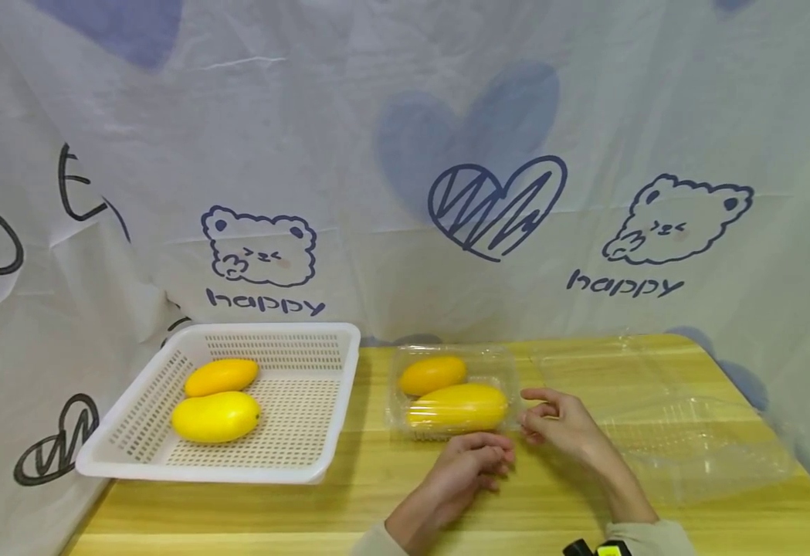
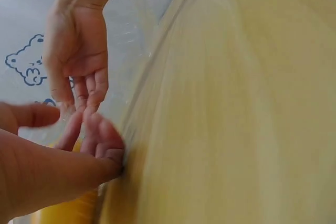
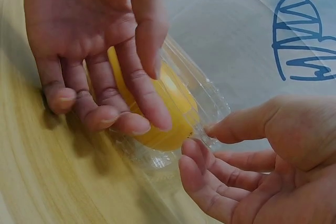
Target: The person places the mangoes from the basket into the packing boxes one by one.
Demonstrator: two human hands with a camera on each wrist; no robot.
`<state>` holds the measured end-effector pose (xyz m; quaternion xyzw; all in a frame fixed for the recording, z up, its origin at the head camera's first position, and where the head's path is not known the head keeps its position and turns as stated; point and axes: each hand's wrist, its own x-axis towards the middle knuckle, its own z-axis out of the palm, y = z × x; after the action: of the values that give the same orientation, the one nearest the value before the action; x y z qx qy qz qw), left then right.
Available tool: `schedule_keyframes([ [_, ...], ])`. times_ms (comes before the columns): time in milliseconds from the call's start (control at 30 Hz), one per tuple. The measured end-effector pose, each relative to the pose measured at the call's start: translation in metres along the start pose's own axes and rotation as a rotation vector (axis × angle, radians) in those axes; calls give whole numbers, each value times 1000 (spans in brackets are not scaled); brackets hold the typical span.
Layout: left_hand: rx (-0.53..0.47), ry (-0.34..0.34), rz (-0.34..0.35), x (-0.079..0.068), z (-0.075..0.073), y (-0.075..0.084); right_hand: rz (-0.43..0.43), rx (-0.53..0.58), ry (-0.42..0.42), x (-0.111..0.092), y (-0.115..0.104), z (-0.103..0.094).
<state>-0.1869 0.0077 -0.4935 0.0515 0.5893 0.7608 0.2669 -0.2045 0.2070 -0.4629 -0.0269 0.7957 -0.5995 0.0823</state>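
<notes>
A clear plastic box stands on the table with two yellow mangoes inside, and clear plastic with bright reflections lies over them. At the box's right side, my right hand pinches its edge between thumb and fingers; the right wrist view shows the thumb on the plastic rim. My left hand is at the front right of the box, fingers relaxed and slightly bent, nothing in them. In the right wrist view this left hand partly covers a mango and the box.
To the left stands a white perforated basket holding two more yellow mangoes. On the right lies another clear plastic box, opened out. A printed cloth hangs behind the wooden table.
</notes>
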Motion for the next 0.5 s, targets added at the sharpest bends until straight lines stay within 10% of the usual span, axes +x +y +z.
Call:
schedule_keyframes([
  [333,530,-159,267,-13,-12,33,2,20,1,0,0,1],
  [500,688,-87,407,-16,-23,52,-5,18,4,1,1,1],
])
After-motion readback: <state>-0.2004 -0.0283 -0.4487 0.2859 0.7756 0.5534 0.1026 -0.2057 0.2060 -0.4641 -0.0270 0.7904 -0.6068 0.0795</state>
